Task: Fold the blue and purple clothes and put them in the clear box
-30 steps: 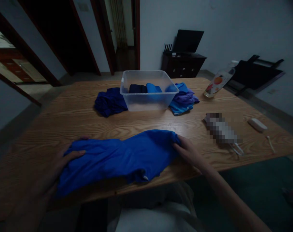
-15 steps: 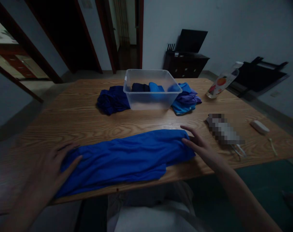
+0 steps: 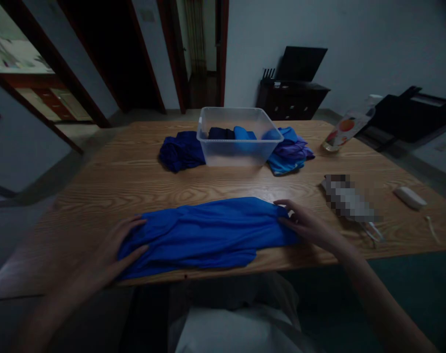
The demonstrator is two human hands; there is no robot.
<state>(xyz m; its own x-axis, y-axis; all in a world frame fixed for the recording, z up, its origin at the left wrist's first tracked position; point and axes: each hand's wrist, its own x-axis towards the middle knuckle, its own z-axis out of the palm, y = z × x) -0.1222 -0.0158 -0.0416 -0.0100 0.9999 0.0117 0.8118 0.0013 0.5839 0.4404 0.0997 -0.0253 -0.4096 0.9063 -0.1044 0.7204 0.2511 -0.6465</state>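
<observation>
Blue cloth (image 3: 208, 235) along table edge (image 3: 318, 257)

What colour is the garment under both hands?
Bright royal blue, plain with no pattern: the garment shows clearly in the head view.

So the cloth (image 3: 208, 236) is lying along the near edge of the table (image 3: 134, 181), with the left hand (image 3: 114, 250) sitting on its left end and the right hand (image 3: 307, 226) on its right end. Behind it a tub (image 3: 239, 137) is sitting mid-table with folded clothes (image 3: 232, 133) inside, a pile (image 3: 180, 151) lying to its left and another heap (image 3: 291, 154) to its right. Further right, a bottle (image 3: 342, 133) is lying tilted near the far edge.
</observation>
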